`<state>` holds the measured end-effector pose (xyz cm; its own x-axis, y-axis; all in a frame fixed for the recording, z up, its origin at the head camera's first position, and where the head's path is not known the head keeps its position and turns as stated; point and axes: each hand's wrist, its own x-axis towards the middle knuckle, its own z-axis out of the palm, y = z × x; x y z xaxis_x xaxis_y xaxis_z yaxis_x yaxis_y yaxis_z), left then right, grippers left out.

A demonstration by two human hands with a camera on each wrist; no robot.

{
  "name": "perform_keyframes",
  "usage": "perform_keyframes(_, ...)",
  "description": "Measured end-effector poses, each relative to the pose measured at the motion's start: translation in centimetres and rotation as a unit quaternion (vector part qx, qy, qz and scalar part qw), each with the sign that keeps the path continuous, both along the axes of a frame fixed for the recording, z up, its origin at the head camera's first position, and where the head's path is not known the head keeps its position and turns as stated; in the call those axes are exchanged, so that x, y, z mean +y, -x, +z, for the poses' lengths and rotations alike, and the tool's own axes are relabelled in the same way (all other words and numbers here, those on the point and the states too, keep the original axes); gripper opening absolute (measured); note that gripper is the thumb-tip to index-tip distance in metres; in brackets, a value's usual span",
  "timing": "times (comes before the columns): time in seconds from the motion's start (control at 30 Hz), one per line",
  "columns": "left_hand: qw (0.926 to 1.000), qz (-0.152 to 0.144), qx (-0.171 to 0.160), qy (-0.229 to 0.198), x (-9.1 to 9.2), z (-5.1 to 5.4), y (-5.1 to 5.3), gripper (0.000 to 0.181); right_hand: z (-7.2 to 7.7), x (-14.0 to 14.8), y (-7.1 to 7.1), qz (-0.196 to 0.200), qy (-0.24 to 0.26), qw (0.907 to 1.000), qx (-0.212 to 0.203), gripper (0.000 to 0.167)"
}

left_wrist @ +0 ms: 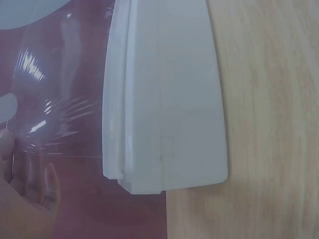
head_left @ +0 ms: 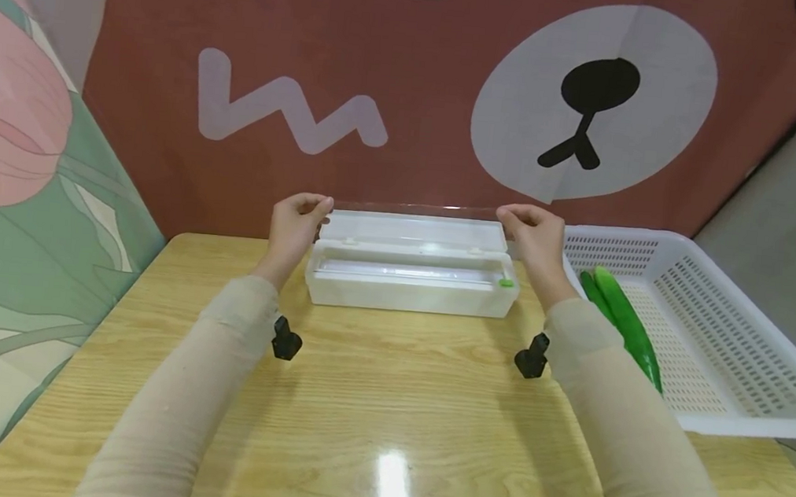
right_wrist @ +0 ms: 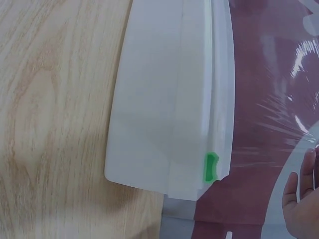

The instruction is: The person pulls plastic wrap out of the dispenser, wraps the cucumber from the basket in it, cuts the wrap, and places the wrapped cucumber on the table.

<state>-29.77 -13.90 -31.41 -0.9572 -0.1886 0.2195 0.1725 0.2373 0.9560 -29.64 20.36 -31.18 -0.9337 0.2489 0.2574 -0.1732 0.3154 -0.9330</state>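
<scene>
A white cling film dispenser [head_left: 411, 297] lies crosswise on the table, its lid [head_left: 410, 230] raised and a roll of film visible inside. Clear cling film [left_wrist: 65, 99] stretches out of it between both hands, creased near each grip. My left hand [head_left: 293, 227] pinches the film's left corner between thumb and fingers, above the dispenser's left end. At the opposite corner, my right hand [head_left: 541, 239] pinches the film in the same way. A small green slide cutter [right_wrist: 211, 168] sits at the dispenser's right end.
To the right stands a white perforated plastic basket [head_left: 766, 427] holding green cucumbers [head_left: 623, 315]. The wood-grain table [head_left: 357, 395] meets a backdrop printed with a brown bear face [head_left: 438, 110]. A black wrist camera [head_left: 287, 339] hangs below each wrist.
</scene>
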Motion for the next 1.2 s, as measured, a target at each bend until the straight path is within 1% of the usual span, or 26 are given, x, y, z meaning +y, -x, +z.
perform_keyframes(0.17,0.9999,-0.007,0.001,-0.014,0.0,0.4,-0.1,0.031,0.5,0.1,0.3,-0.011,-0.01,0.9998,-0.009,0.032)
perform_keyframes(0.27,0.9999,-0.007,0.01,-0.012,-0.1,0.6,0.1,0.03,0.8,0.0,0.5,-0.012,-0.009,0.9998,-0.009,0.033)
perform_keyframes(0.37,0.9997,-0.001,0.022,-0.005,-0.2,0.8,0.2,0.029,1.2,-0.1,0.5,-0.009,-0.003,0.9999,-0.01,0.034)
perform_keyframes(0.5,0.9996,0.009,0.028,0.003,-0.3,1.3,0.3,0.029,1.7,-0.3,0.4,-0.002,0.006,0.9999,-0.012,0.036)
perform_keyframes(0.7,0.9994,0.005,0.034,0.005,-0.2,1.8,0.2,0.033,2.2,-0.3,0.6,-0.002,0.017,0.9998,0.007,0.033)
perform_keyframes(0.8,0.9992,0.005,0.041,0.004,-0.2,2.0,0.1,0.032,2.4,-0.2,0.7,-0.002,0.02,0.9997,0.012,0.034)
perform_keyframes(0.9,0.9989,0.006,0.046,-0.005,-0.1,2.3,0.0,0.029,2.7,-0.3,0.7,-0.003,0.019,0.9997,0.015,0.037)
perform_keyframes(1.0,0.9982,0.011,0.057,-0.017,0.1,2.4,0.0,0.029,3.0,-0.3,0.7,-0.006,0.023,0.9996,0.015,0.035)
perform_keyframes(1.1,0.9968,0.013,0.075,-0.027,0.3,2.6,0.0,0.028,3.4,-0.2,0.6,-0.009,0.03,0.9994,0.015,0.033)
perform_keyframes(1.2,0.9953,0.01,0.09,-0.034,0.5,2.8,0.1,0.026,3.6,0.0,0.6,-0.008,0.026,0.9994,0.022,0.034)
